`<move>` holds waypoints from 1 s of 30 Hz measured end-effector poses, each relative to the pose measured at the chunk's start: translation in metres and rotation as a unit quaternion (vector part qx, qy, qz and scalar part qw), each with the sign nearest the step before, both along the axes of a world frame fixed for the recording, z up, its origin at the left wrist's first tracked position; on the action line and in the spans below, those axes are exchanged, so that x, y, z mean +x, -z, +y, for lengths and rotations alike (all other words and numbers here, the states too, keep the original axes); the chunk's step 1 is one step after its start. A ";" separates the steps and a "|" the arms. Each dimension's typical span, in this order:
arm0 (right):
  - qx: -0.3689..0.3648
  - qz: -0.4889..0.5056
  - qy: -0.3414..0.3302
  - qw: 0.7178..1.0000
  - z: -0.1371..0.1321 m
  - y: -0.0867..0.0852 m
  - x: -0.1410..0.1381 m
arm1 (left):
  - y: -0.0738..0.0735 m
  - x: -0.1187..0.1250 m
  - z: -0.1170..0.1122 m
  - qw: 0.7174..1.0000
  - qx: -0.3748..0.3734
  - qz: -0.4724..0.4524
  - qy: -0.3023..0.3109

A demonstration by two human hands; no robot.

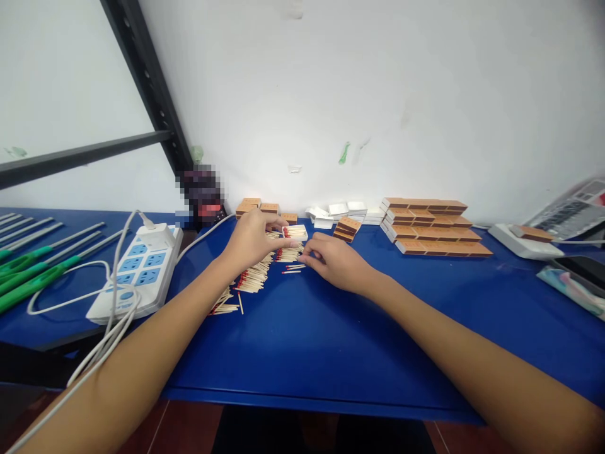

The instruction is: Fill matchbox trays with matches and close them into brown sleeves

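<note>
My left hand grips a small white matchbox tray between thumb and fingers, and red-tipped matches lie inside it. Just to the right, my right hand is closed in a pinch; what its fingertips hold, if anything, is too small to make out. Below the hands spreads a pile of loose matches, partly hidden by my left hand. A few single matches lie beside my right fingertips.
On the blue table, stacked brown matchboxes stand at right, near white trays and loose matchbox covers. A power strip with cables and green-handled tools lie left. A phone is far right.
</note>
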State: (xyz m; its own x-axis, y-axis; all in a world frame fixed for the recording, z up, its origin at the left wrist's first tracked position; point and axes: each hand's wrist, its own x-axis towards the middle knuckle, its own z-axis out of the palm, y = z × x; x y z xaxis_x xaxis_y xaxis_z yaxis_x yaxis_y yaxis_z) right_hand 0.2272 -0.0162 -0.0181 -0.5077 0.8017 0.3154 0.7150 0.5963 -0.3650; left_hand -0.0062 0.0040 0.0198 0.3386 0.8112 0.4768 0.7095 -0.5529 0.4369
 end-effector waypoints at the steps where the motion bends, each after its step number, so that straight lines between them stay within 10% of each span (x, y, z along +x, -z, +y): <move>1: 0.027 0.022 0.023 0.999 0.000 -0.001 0.000 | -0.001 0.000 -0.001 1.000 -0.013 -0.013 0.012; 6: 0.132 0.116 0.076 0.981 0.002 -0.006 0.005 | 0.002 -0.001 0.001 0.999 0.011 0.022 0.032; 11: 0.111 0.130 -0.014 0.985 -0.001 -0.005 0.005 | 0.008 -0.002 0.002 0.999 0.015 0.010 0.036; 30: 0.144 0.132 -0.026 0.980 0.006 -0.007 0.014 | 0.008 -0.001 0.001 0.998 0.017 0.006 0.058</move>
